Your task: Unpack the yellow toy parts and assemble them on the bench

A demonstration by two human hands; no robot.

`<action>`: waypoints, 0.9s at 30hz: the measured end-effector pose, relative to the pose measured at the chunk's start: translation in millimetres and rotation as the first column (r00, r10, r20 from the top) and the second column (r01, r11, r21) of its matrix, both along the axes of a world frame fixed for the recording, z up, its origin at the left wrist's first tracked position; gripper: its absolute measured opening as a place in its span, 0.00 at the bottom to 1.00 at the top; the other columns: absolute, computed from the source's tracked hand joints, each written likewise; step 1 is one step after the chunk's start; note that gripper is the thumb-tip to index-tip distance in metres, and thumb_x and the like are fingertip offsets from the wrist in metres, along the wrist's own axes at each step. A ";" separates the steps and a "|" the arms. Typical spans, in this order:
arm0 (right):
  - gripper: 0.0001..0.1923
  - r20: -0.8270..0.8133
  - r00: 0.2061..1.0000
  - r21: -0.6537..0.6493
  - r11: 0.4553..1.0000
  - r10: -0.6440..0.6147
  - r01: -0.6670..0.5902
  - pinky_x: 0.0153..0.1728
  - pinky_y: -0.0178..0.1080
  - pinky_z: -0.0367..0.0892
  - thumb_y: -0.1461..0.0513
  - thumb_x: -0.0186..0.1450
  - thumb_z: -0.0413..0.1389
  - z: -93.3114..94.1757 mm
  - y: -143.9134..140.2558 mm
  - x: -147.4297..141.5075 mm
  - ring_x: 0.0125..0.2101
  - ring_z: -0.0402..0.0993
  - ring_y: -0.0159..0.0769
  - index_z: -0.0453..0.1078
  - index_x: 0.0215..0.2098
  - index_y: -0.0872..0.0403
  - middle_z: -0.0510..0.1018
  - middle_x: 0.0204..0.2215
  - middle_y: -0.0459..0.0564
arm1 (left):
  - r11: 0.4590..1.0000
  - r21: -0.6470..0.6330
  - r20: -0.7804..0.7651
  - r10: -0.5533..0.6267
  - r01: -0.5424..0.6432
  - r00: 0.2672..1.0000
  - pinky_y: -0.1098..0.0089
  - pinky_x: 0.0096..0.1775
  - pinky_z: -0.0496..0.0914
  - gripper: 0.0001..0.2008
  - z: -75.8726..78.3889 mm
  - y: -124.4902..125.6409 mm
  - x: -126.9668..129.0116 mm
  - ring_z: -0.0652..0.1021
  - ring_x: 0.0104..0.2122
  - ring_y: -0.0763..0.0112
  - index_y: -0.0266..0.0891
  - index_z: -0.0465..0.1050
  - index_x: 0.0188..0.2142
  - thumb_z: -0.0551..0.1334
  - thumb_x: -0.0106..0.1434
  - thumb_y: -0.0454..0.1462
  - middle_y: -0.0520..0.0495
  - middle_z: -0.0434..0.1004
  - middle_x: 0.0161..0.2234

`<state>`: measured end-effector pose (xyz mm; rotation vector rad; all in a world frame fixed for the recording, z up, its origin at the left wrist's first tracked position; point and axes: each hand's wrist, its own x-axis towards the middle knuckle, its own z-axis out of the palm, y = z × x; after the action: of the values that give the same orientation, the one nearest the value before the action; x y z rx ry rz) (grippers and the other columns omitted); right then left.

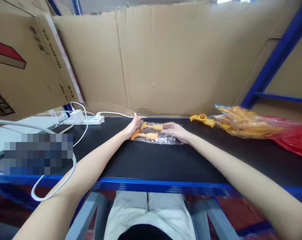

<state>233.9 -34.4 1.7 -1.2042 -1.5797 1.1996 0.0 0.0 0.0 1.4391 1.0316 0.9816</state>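
A clear plastic bag (166,139) lies flat on the black table top, with two orange plastic pieces with curved heads showing in it. The upper orange piece (153,126) lies behind the lower orange piece (148,136). At the bag's left end my left hand (132,128) rests open, thumb raised and fingers stretched out beside the curved heads. From the right, my right hand (177,131) reaches over the bag, its fingers closed around the right end of the upper piece. Whether film lies between fingers and piece is hard to see.
Right of my hand lies a loose orange piece (203,119) against a clear bag of orange pieces (248,121), beside red plastic (296,136). A white power strip (88,120) and cables (74,160) are on the left. Cardboard (178,63) stands behind.
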 end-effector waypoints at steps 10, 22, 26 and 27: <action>0.14 -0.037 0.999 -0.031 0.999 0.037 -0.039 0.39 0.38 0.71 0.69 0.58 0.58 -3.3 7.2 3.6 0.29 0.72 0.30 0.67 0.43 0.59 0.77 0.33 0.53 | 1.000 0.004 -0.014 0.010 -0.009 1.000 0.67 0.61 0.45 0.40 -0.8 1.7 -0.2 0.50 0.64 0.66 0.34 0.45 0.65 0.28 0.63 0.56 0.39 0.49 0.64; 0.23 0.155 0.975 0.024 0.986 0.157 -0.162 0.52 0.43 0.61 0.66 0.57 0.58 -2.6 5.4 2.3 0.45 0.70 0.35 0.69 0.52 0.54 0.74 0.48 0.52 | 1.000 0.005 0.016 0.021 -0.021 1.000 0.66 0.60 0.49 0.41 -5.3 5.9 -2.4 0.55 0.62 0.64 0.32 0.46 0.64 0.30 0.63 0.57 0.36 0.53 0.62; 0.28 0.175 0.967 0.043 0.980 0.184 -0.194 0.54 0.44 0.59 0.66 0.57 0.58 -4.9 8.7 4.2 0.49 0.68 0.37 0.65 0.56 0.52 0.72 0.51 0.51 | 1.000 0.020 0.004 0.017 -0.017 1.000 0.66 0.60 0.50 0.41 -7.8 8.2 -3.1 0.56 0.62 0.64 0.32 0.48 0.64 0.29 0.63 0.57 0.35 0.54 0.62; 0.28 0.184 0.964 0.051 0.978 0.191 -0.204 0.55 0.44 0.57 0.66 0.57 0.58 -5.5 9.5 4.7 0.50 0.67 0.37 0.65 0.56 0.52 0.72 0.51 0.51 | 0.999 0.029 -0.001 0.015 -0.015 1.000 0.66 0.60 0.50 0.41 -8.5 8.8 -3.6 0.57 0.62 0.64 0.32 0.48 0.64 0.29 0.63 0.57 0.35 0.55 0.61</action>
<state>238.6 -24.9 -3.8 -1.1560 -1.8976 1.1756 -3.6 8.8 -8.5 1.4573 1.0340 1.0106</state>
